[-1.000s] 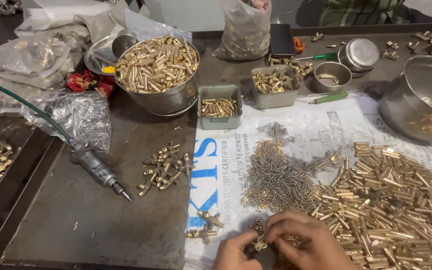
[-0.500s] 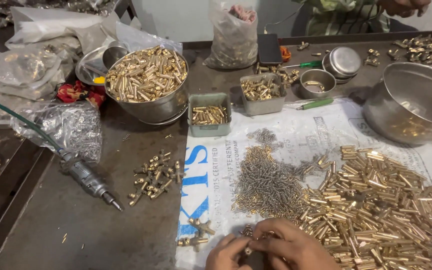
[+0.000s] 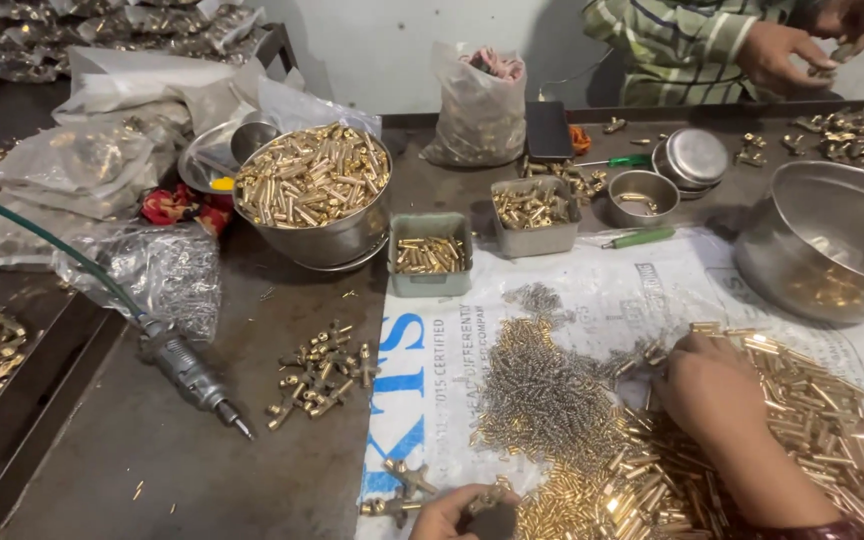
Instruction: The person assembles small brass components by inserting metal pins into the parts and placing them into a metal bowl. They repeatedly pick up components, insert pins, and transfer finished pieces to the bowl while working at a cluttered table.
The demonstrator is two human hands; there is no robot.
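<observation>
The small brass T-shaped fitting (image 3: 407,497) lies at the bottom edge of the head view on the white printed sheet (image 3: 592,300), partly pinched by the person's left hand (image 3: 467,512), whose fingers curl around a brass piece; the exact grip is cut off by the frame edge. The right hand (image 3: 717,395) reaches into the wide heap of short brass tubes (image 3: 802,420) spread over the sheet, fingers bent down among the tubes near the heap's upper left; whether it has closed on one cannot be told. Just left of that hand sits a pile of small silvery wire springs (image 3: 542,395), touching the brass heap.

Further left, on the dark metal tabletop (image 3: 152,470), a cluster of assembled brass fittings (image 3: 322,370) lies near a grey pneumatic hand tool (image 3: 192,372) with a green hose (image 3: 42,240). Behind the sheet stand two small grey rectangular trays (image 3: 430,252) holding brass parts, a round steel bowl heaped with brass tubes (image 3: 314,195), and a large steel pot (image 3: 832,245) at the right. A green-handled screwdriver (image 3: 642,237) lies between the trays and the pot. Across the table, another person's hands (image 3: 802,45) hold small parts.
</observation>
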